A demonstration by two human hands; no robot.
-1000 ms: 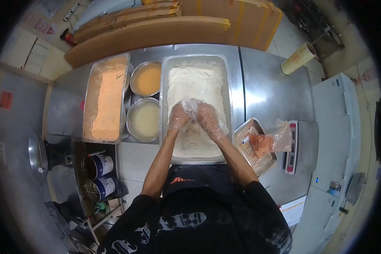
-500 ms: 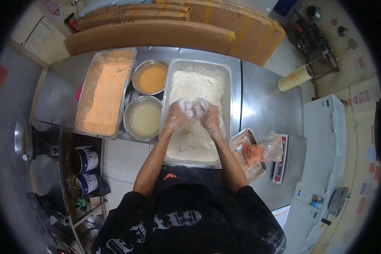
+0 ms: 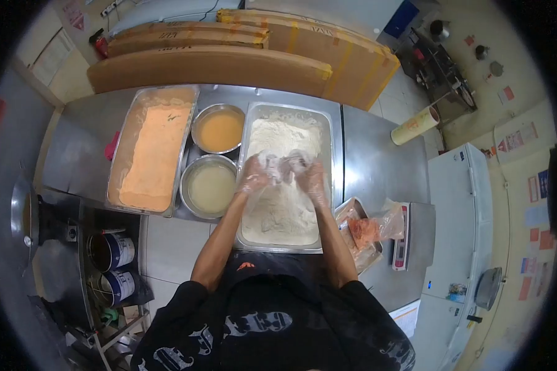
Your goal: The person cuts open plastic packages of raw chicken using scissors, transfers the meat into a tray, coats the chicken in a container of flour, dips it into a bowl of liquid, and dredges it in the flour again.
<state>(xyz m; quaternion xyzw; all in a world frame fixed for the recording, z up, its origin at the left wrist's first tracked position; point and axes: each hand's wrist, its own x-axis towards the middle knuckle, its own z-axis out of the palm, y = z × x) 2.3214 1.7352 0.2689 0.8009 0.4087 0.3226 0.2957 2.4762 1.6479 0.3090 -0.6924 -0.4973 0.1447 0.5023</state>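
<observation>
My left hand (image 3: 255, 175) and my right hand (image 3: 310, 179), both in clear plastic gloves dusted white, are close together over a deep metal tray (image 3: 241, 213). The tray holds pale flour (image 3: 280, 217), heaped toward the far end and lumpy at the near end. The fingers of both hands are curled inward and coated in flour. Whatever lies between them is white with flour and blurred, so I cannot make out its kind. The hands are above the middle of the flour.
Left of the tray stand a bowl of orange liquid (image 3: 219, 131), a bowl of pale liquid (image 3: 210, 187) and a tray of orange powder (image 3: 155, 154). At right are a small tray with a bag of reddish food (image 3: 365, 232), a scale (image 3: 401, 238) and a plastic-wrap roll (image 3: 414, 126).
The view has shifted slightly, so the table sits lower in the picture. Both hands stay over the flour, now a little farther apart, with the fingers still curled.
</observation>
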